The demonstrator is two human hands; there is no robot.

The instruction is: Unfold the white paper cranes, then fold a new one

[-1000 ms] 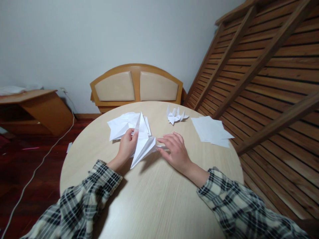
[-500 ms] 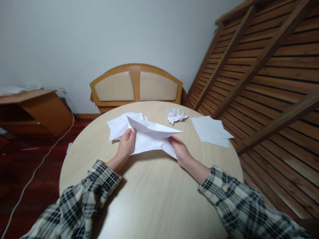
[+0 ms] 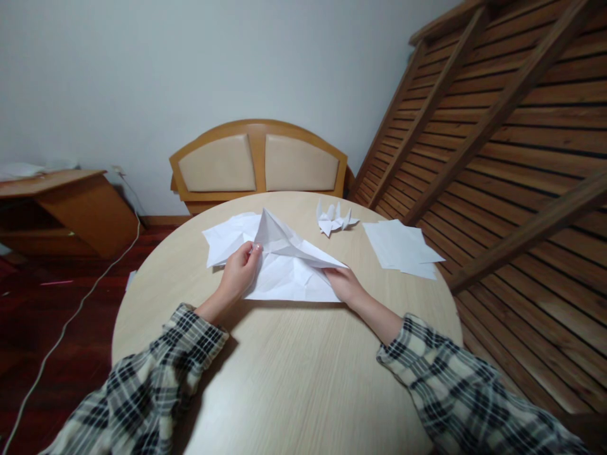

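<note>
One paper (image 3: pixel 289 278), finger-clamped by left hand (image 3: pixel 238 270) at nine o'clock; right hand (image 3: pixel 346 285) at three, fingertips hidden, cannot tell grip.

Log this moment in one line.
left hand: holding creased white paper | right hand: holding same paper | origami cranes: on round table

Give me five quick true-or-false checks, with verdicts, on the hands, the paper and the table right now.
1. The left hand and right hand both hold the creased sheet. True.
2. The cranes and flat sheets rest on the table. True.
3. In the picture, the flat sheets lie left of the cranes. False: they lie to the right.
4. A peak of the creased sheet rises near the left hand. True.
5. The sleeves are plain white. False: the sleeves are plaid.
</note>
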